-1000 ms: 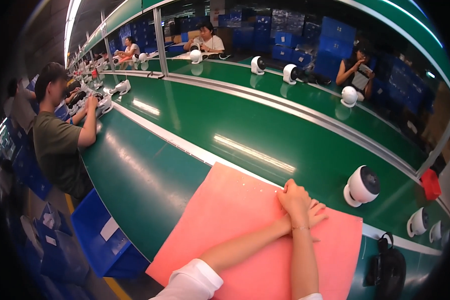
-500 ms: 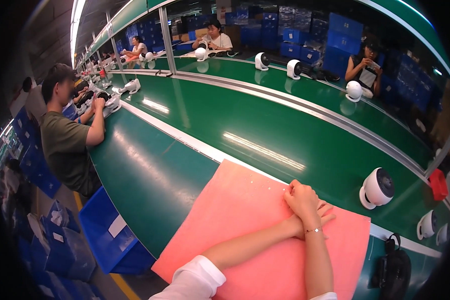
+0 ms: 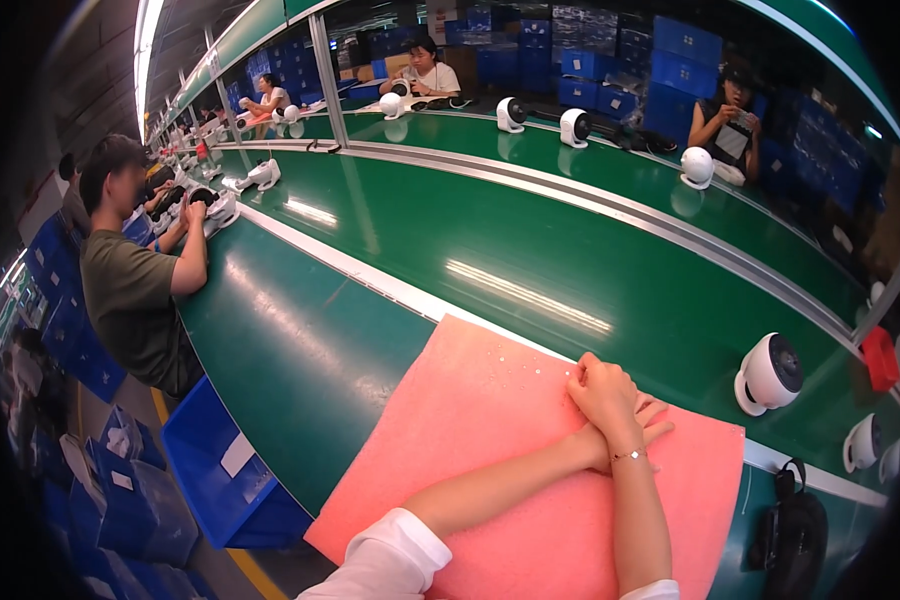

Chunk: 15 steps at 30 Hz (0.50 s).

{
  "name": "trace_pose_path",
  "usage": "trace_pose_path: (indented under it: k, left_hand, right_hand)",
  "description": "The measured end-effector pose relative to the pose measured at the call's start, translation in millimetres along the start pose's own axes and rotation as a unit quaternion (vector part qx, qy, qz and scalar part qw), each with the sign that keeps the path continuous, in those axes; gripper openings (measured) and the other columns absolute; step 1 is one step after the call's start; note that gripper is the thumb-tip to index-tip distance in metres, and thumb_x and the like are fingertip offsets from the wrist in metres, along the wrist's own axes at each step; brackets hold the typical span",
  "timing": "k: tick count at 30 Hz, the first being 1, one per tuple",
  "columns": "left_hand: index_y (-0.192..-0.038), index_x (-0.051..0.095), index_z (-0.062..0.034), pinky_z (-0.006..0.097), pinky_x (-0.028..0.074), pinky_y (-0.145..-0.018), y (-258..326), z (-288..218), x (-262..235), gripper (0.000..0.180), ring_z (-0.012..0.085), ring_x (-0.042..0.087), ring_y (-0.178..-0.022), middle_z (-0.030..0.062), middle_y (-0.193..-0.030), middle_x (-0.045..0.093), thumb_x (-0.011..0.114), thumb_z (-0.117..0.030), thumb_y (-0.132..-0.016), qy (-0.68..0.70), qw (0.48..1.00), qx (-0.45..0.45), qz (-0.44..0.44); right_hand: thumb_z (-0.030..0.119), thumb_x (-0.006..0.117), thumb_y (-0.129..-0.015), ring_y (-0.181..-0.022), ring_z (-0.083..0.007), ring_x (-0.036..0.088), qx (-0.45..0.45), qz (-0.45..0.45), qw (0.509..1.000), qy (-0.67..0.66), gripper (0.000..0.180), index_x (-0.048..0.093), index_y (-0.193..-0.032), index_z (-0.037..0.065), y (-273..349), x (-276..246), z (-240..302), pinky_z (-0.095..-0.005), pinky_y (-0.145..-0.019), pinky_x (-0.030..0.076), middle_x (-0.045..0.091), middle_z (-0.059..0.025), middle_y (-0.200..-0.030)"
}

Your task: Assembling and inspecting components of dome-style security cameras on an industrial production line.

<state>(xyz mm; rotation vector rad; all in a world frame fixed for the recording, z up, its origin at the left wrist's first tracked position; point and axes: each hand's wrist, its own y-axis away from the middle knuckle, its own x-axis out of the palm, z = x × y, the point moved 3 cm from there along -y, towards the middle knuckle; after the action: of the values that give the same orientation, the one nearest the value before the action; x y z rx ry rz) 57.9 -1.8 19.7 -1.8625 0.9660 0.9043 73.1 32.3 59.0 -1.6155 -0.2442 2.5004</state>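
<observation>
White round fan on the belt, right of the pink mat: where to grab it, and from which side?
Probably best to grip the white round fan around its round white body, coming from above or from its rear left. Its dark face points up and to the right, so that side is better avoided. It sits on a small base on the green belt, apart from the pink mat, with open space around it.

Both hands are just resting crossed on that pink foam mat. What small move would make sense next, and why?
Probably uncross the hands: the right hand lies over the left hand on the pink foam mat, holding nothing, and the white round fan stands apart on the green belt.
</observation>
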Motion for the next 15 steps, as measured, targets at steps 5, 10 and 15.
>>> trace_pose_path:
  k: [5, 10, 15]
  left_hand:
    - [-0.131, 0.042, -0.0061, 0.05, 0.023, -0.105, -2.1, -0.7, 2.7, 0.078, 0.0357, 0.028, -0.125, 0.0186, -0.14, 0.031, 0.056, -0.059, -0.076, -0.004, 1.0, 0.003, -0.01]
    - [-0.132, 0.042, -0.006, 0.05, 0.023, -0.105, -4.2, -0.1, 4.8, 0.078, 0.0356, 0.028, -0.126, 0.0181, -0.141, 0.03, 0.056, -0.059, -0.076, 0.004, 1.0, 0.004, -0.007]
    - [-0.132, 0.042, -0.006, 0.05, 0.022, -0.105, -4.6, -1.7, 5.7, 0.078, 0.0354, 0.027, -0.127, 0.0181, -0.141, 0.03, 0.056, -0.058, -0.076, 0.002, 1.0, 0.004, -0.012]
  right_hand:
    - [0.024, 0.061, -0.078, -0.066, -0.0329, 0.063, 0.002, 0.005, 1.0, 0.004, 0.02, 0.059, -0.079, 0.004, 0.7, -2.0, -2.0, -0.0429, -0.058, 0.05, 0.065, -0.0146, -0.07]
    - [0.021, 0.06, -0.076, -0.066, -0.0335, 0.063, -0.001, 0.0, 1.0, 0.002, 0.018, 0.06, -0.08, 0.003, 0.9, -1.7, -4.3, -0.0435, -0.058, 0.051, 0.064, -0.0159, -0.071]
    - [0.014, 0.059, -0.07, -0.066, -0.0347, 0.063, -0.008, 0.005, 1.0, 0.003, 0.016, 0.06, -0.081, 0.002, 0.7, -0.8, -7.7, -0.0442, -0.058, 0.051, 0.064, -0.0175, -0.071]
